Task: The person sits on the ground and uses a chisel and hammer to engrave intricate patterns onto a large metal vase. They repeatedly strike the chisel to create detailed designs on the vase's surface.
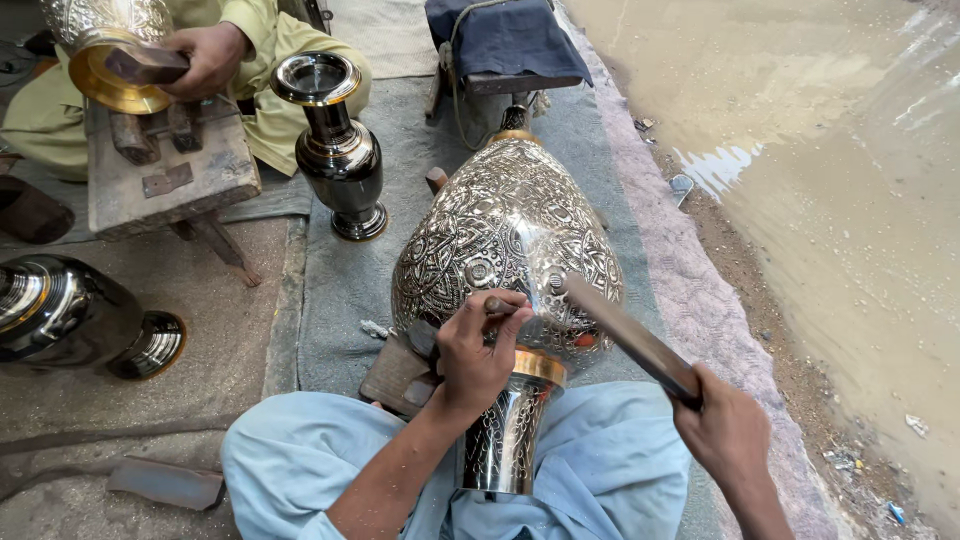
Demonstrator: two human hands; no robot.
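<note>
your left fingers (487, 322) are curled tight around a short metal punch (500, 305), pinching it so its tip meets the patterned wall of the big engraved vase (505, 235). your left hand (478, 350) sits at about 7 o'clock on the vase's belly, just above the gold band (540, 365) where the body narrows to the foot. your right hand (728, 430) is closed in a full fist on the handle of a flat dark hammer bar (625, 335), which slants up toward 10 o'clock, its far end right by the punch and the vase's surface; whether it touches the punch you cannot tell.

the vase lies tilted across your lap, foot toward you between your pale blue trouser legs (600, 460), its neck pointing to 12 o'clock at a low stool covered with dark cloth (505, 40). its body rests partly on a wooden block (395, 375) at 8 o'clock.

at 11 o'clock a smaller plain dark vase (338, 150) stands upright on the grey mat (350, 280). beyond it another person's hand (208, 55) holds a tool against a gold-rimmed vessel (105, 50) over a worn wooden bench (165, 175). at 9 o'clock a polished vase (70, 315) lies on its side. muddy water (830, 150) fills the ground from 1 to 3 o'clock.
</note>
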